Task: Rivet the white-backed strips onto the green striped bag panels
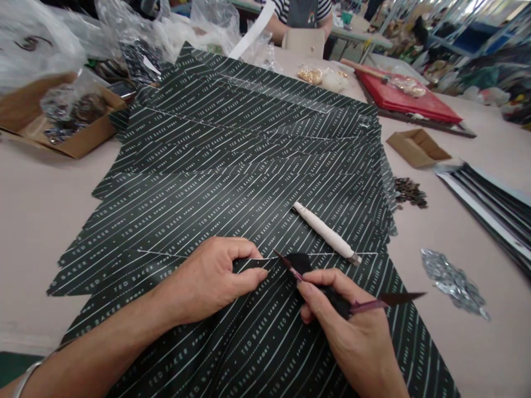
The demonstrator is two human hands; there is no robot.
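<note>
Dark sheet material (232, 204) with white stripes and "TED BAKER SPORT" lettering lies in overlapping layers before me. My left hand (219, 276) is closed, pinching the pale edge of the nearest piece between thumb and forefinger. My right hand (348, 326) is closed around a slim purple tool (295, 272) with a dark pointed tip, which meets that edge just right of my left fingertips. Another dark, blade-like point sticks out behind the hand to the right. Black material (298, 262) shows behind the tool. A white, wrapped-looking stick (326, 229) with a metal end lies beyond my right hand.
Left stands a cardboard box (93, 135) with bagged metal parts. On the right are a small box (415, 152), brown pieces (410, 192), silver pieces (454, 282), dark strips (489, 204) and a red slab (406, 99). A person in striped sleeves (326, 10) sits opposite.
</note>
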